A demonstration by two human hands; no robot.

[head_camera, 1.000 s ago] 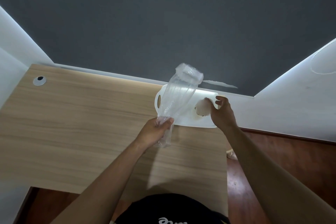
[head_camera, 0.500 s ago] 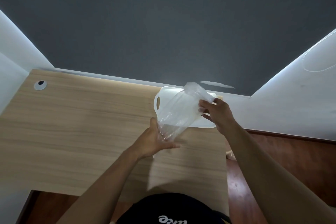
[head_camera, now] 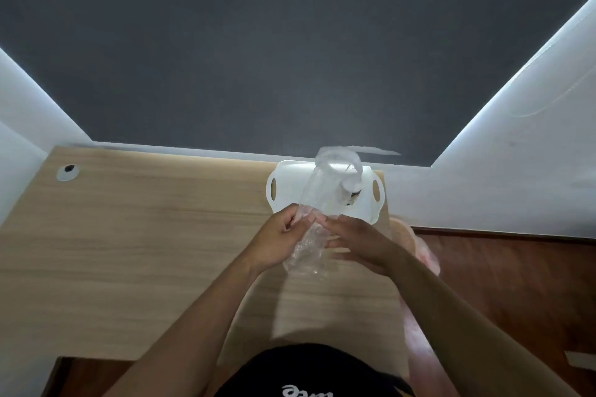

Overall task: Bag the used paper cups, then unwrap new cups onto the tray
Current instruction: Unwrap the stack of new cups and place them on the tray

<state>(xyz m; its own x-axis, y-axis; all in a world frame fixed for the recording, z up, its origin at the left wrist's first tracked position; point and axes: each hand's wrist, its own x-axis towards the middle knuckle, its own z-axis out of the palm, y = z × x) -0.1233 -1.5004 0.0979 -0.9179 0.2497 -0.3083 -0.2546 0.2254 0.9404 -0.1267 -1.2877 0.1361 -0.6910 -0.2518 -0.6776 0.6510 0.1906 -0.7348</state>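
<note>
Curls the fingers (head_camera: pixel 290 221) of the left hand (head_camera: pixel 274 245) round the clear plastic wrapper (head_camera: pixel 319 196); lays those of the right hand (head_camera: pixel 362 245) nearly straight against its other side, pinching or not impossible to tell. Holds the wrapper just above the wooden desk (head_camera: pixel 145 235), tilted up and away over the white tray (head_camera: pixel 273 201) at the far edge.

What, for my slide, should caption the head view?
Left hand and right hand hold a clear wrapper near the white tray.

view: head | mounted: on head, wide-angle | facing: forward and down | range: near, over desk (head_camera: pixel 129 251) edge | far field: grey wall (head_camera: pixel 290 58) behind desk
</note>
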